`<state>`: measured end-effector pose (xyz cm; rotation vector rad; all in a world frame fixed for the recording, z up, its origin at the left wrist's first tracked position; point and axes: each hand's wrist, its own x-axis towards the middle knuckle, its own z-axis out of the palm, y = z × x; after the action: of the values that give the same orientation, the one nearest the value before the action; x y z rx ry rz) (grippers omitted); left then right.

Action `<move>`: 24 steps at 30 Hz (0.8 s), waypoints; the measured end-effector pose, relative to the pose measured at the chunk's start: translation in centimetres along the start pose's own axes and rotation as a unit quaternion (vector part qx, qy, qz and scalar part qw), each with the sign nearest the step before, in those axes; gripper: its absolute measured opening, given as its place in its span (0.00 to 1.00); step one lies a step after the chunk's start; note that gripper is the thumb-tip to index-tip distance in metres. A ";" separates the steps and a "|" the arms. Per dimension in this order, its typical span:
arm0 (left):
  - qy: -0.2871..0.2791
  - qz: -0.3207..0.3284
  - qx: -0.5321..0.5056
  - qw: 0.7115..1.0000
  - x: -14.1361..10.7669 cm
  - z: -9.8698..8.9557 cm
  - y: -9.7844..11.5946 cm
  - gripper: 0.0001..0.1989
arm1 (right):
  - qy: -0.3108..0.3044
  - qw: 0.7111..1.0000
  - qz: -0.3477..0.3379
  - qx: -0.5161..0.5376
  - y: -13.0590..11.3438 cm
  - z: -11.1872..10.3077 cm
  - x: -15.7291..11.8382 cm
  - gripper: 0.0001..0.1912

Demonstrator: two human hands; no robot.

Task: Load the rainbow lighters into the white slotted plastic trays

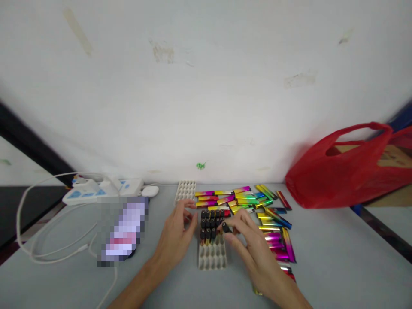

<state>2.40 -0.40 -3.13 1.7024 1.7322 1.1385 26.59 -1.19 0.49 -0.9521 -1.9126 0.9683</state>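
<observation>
A pale egg-crate-like tray (pixel 212 261) lies in front of me, with several black-topped lighters (pixel 208 223) standing upright in its far rows. The cups in its near rows show bare. My right hand (pixel 255 246) pinches a lighter (pixel 226 227) by its black top, over the tray's right side; most of that lighter's body is hidden. To the tray's left, my left hand (pixel 172 236) has thumb and fingers apart and holds nothing I can see. Its fingertips are close to the loose metallic-coloured lighters (pixel 247 200) behind the tray.
Another pale tray (pixel 186 191) lies near the wall. More lighters (pixel 274 240) spread along the right. A phone (pixel 127 229), white cables (pixel 61 259) and a power strip (pixel 103 190) occupy the left. On the right is a red bag (pixel 341 171).
</observation>
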 end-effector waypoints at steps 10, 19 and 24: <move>-0.003 -0.001 -0.006 1.000 -0.1 -0.1 0.1 0.14 | -0.104 0.993 0.021 -0.051 -0.5 -1.5 0.3 0.09; -0.005 0.003 -0.004 1.000 0.0 0.0 0.0 0.14 | -0.143 0.986 0.028 -0.083 -0.6 -1.8 0.4 0.10; -0.010 0.011 -0.004 1.000 -0.1 0.0 0.0 0.13 | -0.132 0.988 0.030 -0.075 0.0 -1.3 0.3 0.11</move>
<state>2.44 -0.50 -3.15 1.7254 1.6993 1.1336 27.59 -0.56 1.14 -1.0126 -2.2154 1.0385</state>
